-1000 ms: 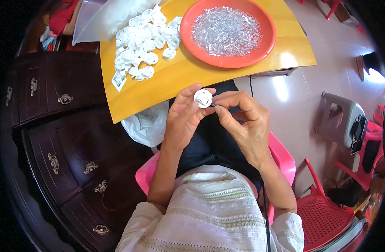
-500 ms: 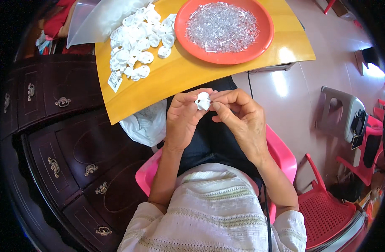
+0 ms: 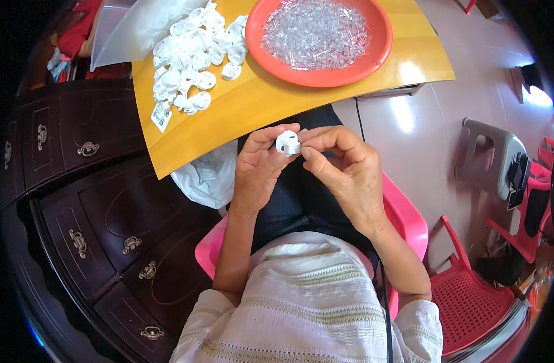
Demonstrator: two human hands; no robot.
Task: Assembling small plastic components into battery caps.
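Over my lap, my left hand (image 3: 259, 166) is closed on a small round white plastic part (image 3: 287, 143), pinched between thumb and fingers. The part has dark openings in its face. My right hand (image 3: 343, 163) is closed in a pinch at the part's right edge; whatever lies between those fingertips is too small and hidden to name. Beyond my hands, a loose heap of similar white plastic parts (image 3: 198, 60) lies on the yellow wooden table (image 3: 228, 124). Right of the heap, a red round tray (image 3: 316, 78) holds many short clear plastic tubes (image 3: 316, 36).
A clear plastic bag (image 3: 126, 30) lies at the table's far left, and a white bag (image 3: 207, 181) hangs below its near edge. Dark wooden drawers (image 3: 107, 199) stand to the left. On the right are a grey stool (image 3: 488, 145) and a red plastic chair (image 3: 470, 302).
The white plastic part has been turned, so its round face with the openings now shows more. My hands stay together in nearly the same place. The view has shifted slightly.
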